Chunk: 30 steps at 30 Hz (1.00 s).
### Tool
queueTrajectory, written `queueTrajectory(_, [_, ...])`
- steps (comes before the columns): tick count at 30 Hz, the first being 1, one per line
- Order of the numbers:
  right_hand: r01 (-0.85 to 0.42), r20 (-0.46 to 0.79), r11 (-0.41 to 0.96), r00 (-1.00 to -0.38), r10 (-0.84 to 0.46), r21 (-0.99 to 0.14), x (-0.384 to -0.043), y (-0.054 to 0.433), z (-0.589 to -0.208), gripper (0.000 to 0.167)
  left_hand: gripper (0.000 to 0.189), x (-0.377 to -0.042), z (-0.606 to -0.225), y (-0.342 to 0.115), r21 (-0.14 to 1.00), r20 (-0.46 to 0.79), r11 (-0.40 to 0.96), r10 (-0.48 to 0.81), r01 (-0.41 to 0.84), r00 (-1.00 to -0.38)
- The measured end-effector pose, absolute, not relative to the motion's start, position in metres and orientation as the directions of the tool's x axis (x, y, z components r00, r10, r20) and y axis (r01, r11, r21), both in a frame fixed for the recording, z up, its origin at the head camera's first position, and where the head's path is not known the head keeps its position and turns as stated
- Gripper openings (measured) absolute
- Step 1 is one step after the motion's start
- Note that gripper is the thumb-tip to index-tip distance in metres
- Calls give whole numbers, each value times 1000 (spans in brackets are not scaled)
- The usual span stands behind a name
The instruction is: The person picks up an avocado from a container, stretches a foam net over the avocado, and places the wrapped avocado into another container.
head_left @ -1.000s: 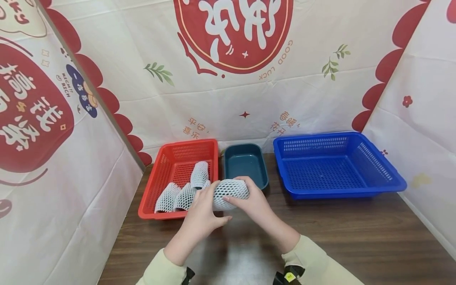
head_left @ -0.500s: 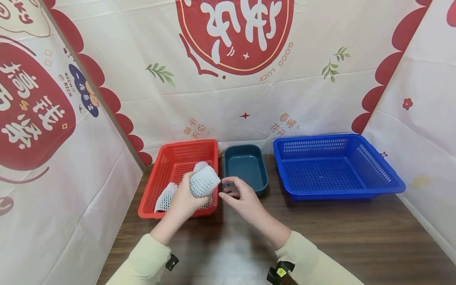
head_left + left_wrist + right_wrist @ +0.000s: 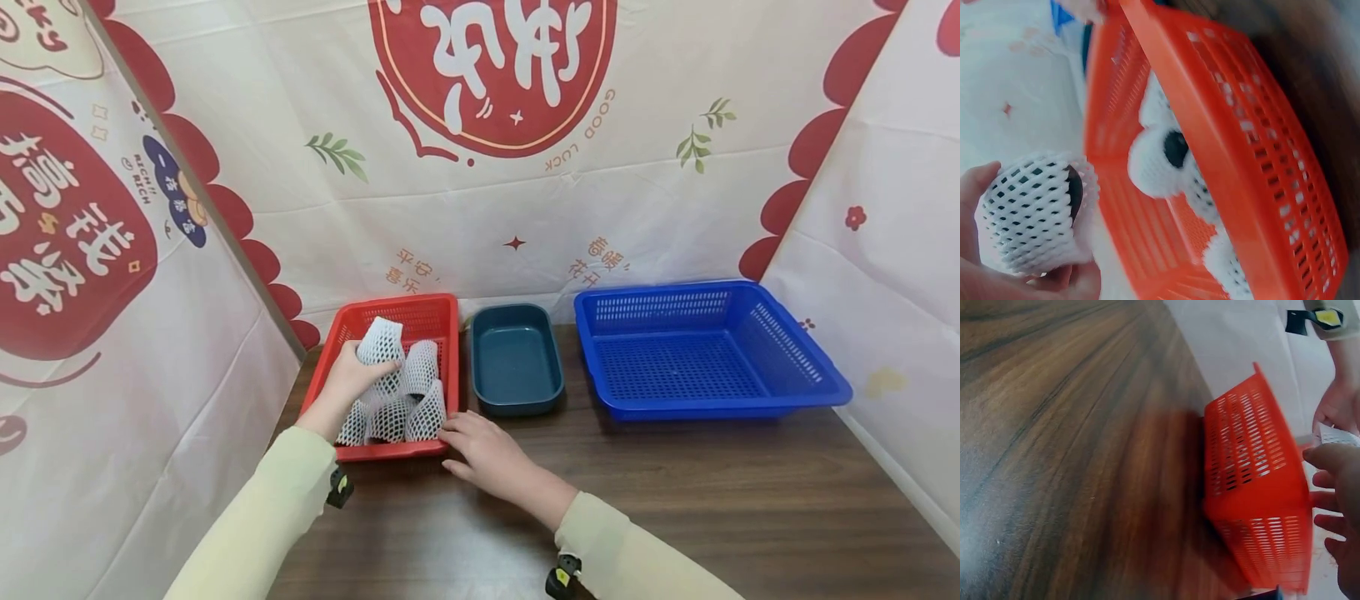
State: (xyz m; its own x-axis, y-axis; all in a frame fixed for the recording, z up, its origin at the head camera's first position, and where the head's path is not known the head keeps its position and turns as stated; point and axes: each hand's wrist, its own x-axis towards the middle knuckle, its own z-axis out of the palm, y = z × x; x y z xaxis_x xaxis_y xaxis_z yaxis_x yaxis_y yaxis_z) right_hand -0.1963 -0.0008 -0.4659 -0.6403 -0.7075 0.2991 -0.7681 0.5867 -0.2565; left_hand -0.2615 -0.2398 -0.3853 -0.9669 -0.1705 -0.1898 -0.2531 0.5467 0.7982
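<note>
My left hand (image 3: pixel 351 379) grips a white foam fruit net (image 3: pixel 381 346) over the red basket (image 3: pixel 390 452). In the left wrist view, something dark and rounded shows through the mesh and open end of that held net (image 3: pixel 1029 212). Several more white foam nets (image 3: pixel 422 367) lie in the basket, and one of them (image 3: pixel 1154 162) shows a dark end. My right hand (image 3: pixel 491 458) is at the basket's front right corner, its fingertips right at the rim. Its fingers are loosely bent with nothing between them, as the right wrist view also shows.
A dark teal tray (image 3: pixel 517 400) stands just right of the red basket. Farther right is a wide blue basket (image 3: pixel 675 410). A printed white cloth (image 3: pixel 517 200) hangs behind and along both sides of the brown wooden table (image 3: pixel 675 492).
Both hands were on the netted thing in front of the baskets. The right hand let go and moved down to the red basket's corner. The left carried it left, over the basket.
</note>
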Motion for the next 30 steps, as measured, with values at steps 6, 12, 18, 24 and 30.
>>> queueTrajectory(6, [-829,487,513,-551,-678,-224,-203,-3,-477,23,93,-288,-398,-251,730,-269,601,-184,-325,-945])
queueTrajectory(12, [-837,538,488,-537,-650,-246,-206,-3,-479,17,83,-308,-413,-257,681,-337,643,-151,-351,-929])
queueTrajectory(18, [-796,448,534,-603,-660,-285,-204,-5,-478,19,60,-324,-423,-263,654,-348,670,-148,-352,-926])
queueTrajectory(24, [-785,419,544,-619,-664,-296,-204,-6,-479,23,43,-338,-438,-268,599,-397,700,-164,-390,-903])
queueTrajectory(30, [-790,429,544,-612,-665,-284,-202,-6,-477,22,56,-338,-433,-265,555,-378,736,-190,-387,-906])
